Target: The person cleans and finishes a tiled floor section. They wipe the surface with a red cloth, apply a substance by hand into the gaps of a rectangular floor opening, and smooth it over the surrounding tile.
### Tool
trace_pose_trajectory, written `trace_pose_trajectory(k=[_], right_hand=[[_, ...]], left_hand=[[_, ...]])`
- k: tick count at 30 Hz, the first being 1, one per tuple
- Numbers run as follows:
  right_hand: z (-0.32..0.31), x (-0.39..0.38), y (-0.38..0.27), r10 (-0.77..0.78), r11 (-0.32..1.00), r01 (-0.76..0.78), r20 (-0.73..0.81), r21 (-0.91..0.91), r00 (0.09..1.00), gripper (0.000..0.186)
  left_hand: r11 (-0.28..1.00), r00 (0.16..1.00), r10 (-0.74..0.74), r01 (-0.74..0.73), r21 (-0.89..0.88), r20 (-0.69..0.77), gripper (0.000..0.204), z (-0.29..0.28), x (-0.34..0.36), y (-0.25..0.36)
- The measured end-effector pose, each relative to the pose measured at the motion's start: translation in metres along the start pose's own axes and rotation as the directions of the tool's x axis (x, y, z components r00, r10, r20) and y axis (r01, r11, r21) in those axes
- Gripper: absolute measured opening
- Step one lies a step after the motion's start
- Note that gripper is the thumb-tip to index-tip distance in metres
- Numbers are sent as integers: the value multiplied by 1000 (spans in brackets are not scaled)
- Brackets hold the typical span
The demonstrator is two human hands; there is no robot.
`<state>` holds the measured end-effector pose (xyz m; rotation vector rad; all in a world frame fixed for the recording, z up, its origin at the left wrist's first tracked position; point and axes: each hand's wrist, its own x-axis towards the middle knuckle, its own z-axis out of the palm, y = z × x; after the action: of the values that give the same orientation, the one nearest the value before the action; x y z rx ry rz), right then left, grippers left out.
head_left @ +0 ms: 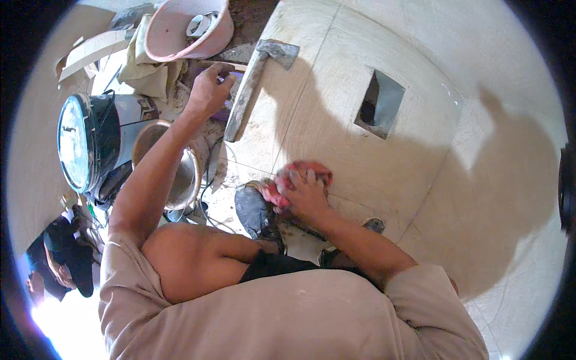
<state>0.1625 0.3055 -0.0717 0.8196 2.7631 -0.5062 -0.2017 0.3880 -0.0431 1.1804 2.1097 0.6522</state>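
My right hand [309,197] is pressed on a crumpled red cloth [321,171] against the pale tiled floor, with its fingers bent over the fabric. Part of the cloth bunches up beside my dark shoe [255,210]. Out to the far left, my left hand [210,91] is raised with its thumb and forefinger curved apart, and nothing shows between them. Just right of it lies a hatchet-like tool, its wooden handle [245,102] along the tile edge and its grey metal head [282,53] at the far end.
A square opening [380,105] is cut in the tiles at the right. On the left stand a pink tub [157,33], a dark lidded bucket [75,143] and a dirty round bucket [195,174]. Cables run beside them. Another person [63,258] is at the lower left.
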Motion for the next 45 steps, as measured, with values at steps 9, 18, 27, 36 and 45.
trace_pose_trajectory(k=[9,18,27,36,45], right_hand=[[1,-41,71,546,837,-539,-134,92,827,57],[62,-151,208,600,793,-608,-208,30,773,61],[61,-119,80,773,626,-779,-105,-33,625,67],[-30,-19,106,-66,997,61,123,42,990,60],[-14,1,152,-287,946,278,-34,-168,957,67]], left_hand=[[996,995,61,-66,62,73,35,33,-3,-17],[996,983,15,1,-87,181,32,39,6,-3],[969,1000,1,0,-248,6,32,12,-24,-7],[813,779,220,-479,331,587,18,29,-141,43],[822,625,237,-537,189,744,25,249,-297,37]])
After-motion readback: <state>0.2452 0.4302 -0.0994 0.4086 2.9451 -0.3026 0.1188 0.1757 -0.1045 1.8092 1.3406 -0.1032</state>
